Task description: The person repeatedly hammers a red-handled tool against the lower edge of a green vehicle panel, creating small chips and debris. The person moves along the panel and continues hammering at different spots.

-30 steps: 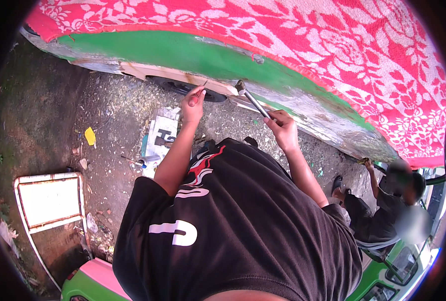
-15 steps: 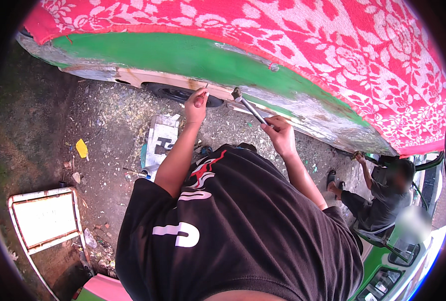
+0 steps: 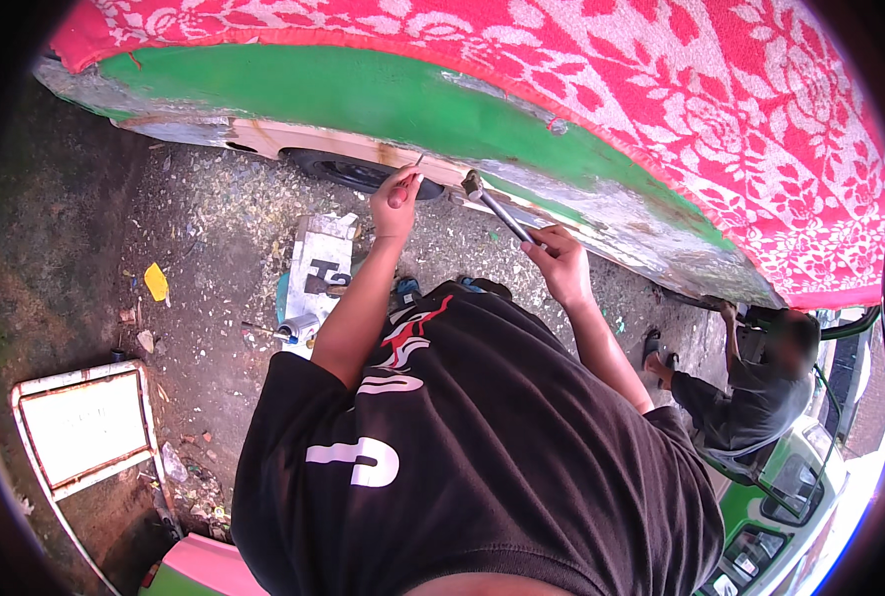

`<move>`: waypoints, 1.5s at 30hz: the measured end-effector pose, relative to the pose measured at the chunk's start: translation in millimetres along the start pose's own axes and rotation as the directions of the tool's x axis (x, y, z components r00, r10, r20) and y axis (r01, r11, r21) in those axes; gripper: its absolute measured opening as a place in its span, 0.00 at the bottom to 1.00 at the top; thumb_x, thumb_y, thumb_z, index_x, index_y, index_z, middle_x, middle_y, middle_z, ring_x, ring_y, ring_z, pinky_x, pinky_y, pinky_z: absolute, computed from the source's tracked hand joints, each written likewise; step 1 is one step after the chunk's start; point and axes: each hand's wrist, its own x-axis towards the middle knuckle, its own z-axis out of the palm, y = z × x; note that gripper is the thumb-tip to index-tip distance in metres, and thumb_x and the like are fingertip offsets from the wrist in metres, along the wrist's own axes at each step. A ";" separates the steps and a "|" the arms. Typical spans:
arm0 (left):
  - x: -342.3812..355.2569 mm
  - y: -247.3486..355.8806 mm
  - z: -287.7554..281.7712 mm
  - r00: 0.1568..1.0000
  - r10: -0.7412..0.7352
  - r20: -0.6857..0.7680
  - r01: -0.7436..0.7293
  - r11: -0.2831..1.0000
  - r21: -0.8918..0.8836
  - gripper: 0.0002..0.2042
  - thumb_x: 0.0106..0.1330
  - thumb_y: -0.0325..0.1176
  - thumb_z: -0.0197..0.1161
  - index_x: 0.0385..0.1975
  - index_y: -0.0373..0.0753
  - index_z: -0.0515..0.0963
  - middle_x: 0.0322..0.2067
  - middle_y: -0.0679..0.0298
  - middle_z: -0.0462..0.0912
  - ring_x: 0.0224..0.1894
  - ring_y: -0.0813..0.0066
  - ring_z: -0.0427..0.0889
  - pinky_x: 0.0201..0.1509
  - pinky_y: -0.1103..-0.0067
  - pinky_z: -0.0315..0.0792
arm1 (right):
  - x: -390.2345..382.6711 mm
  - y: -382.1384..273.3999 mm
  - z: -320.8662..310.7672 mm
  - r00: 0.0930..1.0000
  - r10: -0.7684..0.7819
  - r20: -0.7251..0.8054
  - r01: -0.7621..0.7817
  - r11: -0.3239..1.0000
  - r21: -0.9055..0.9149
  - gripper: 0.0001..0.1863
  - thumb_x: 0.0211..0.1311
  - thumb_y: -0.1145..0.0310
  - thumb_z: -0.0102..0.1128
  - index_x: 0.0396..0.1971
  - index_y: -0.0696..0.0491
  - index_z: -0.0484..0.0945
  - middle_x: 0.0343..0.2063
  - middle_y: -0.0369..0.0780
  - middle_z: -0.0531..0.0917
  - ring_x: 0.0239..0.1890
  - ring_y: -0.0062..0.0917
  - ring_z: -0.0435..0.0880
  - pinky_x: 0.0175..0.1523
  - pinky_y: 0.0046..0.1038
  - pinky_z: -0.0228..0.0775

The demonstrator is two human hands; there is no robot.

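My left hand (image 3: 391, 211) is closed around a screwdriver (image 3: 400, 195) with a red handle. Its thin shaft points up toward the lower edge of a vehicle body (image 3: 343, 94), painted green with bare, worn patches; whether the tip touches the metal is unclear. In my right hand (image 3: 562, 262) is a hammer (image 3: 502, 214), gripped near the end of its metal handle. The hammer head is close to the panel, a little to the right of the screwdriver. Below the body edge shows a dark wheel (image 3: 333, 171).
A red and white floral cloth (image 3: 661, 119) covers the vehicle's top. At the right another person (image 3: 760, 392) sits by the vehicle. A printed board (image 3: 321, 248) and a can (image 3: 298, 328) lie on the littered ground (image 3: 224, 219). A rusty-framed white sign (image 3: 89, 432) stands lower left.
The screwdriver shaft has tilted slightly right, and more of it shows. The hammer head stays near the panel with little movement. The whole view has shifted slightly.
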 end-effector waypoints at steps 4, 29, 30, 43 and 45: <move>1.0 -11.7 1.2 1.000 0.006 0.006 -0.006 1.000 0.000 0.09 0.60 0.23 0.69 0.39 0.34 0.82 0.39 0.58 0.86 0.42 0.74 0.84 0.49 0.78 0.76 | 0.3 -9.3 3.4 0.996 -0.089 0.010 0.089 0.996 0.010 0.15 0.58 0.66 0.67 0.42 0.59 0.84 0.34 0.43 0.83 0.32 0.29 0.82 0.39 0.28 0.73; 8.4 -26.6 1.9 0.977 0.101 0.190 -0.141 0.967 0.210 0.09 0.65 0.25 0.62 0.44 0.33 0.79 0.44 0.57 0.83 0.46 0.69 0.83 0.53 0.74 0.75 | 15.8 -26.8 13.5 0.890 -0.452 0.065 0.452 0.892 0.003 0.18 0.65 0.66 0.59 0.55 0.49 0.78 0.29 0.47 0.83 0.30 0.42 0.84 0.36 0.36 0.75; 10.6 -32.5 5.5 0.983 0.076 0.167 -0.098 0.987 0.130 0.09 0.67 0.28 0.61 0.44 0.33 0.79 0.43 0.57 0.84 0.45 0.70 0.83 0.53 0.74 0.75 | 17.9 -21.6 15.4 0.856 -0.513 0.057 0.515 0.857 -0.013 0.19 0.65 0.67 0.59 0.56 0.47 0.77 0.27 0.46 0.81 0.29 0.41 0.83 0.34 0.37 0.74; -0.9 12.6 14.0 0.960 0.010 0.280 -0.139 0.885 0.444 0.16 0.56 0.25 0.63 0.45 0.47 0.80 0.49 0.61 0.82 0.43 0.57 0.84 0.44 0.70 0.78 | 31.4 8.0 -4.9 0.921 -0.387 0.038 0.387 0.922 0.016 0.20 0.66 0.70 0.59 0.58 0.46 0.77 0.31 0.48 0.83 0.28 0.36 0.84 0.37 0.32 0.74; -2.2 19.9 18.5 0.944 0.068 0.321 -0.224 0.850 0.477 0.17 0.54 0.24 0.62 0.44 0.48 0.80 0.49 0.63 0.82 0.43 0.57 0.84 0.44 0.69 0.78 | 32.6 18.1 -10.9 0.935 -0.353 0.025 0.353 0.936 0.008 0.20 0.65 0.70 0.60 0.58 0.47 0.77 0.32 0.50 0.84 0.31 0.36 0.85 0.40 0.31 0.74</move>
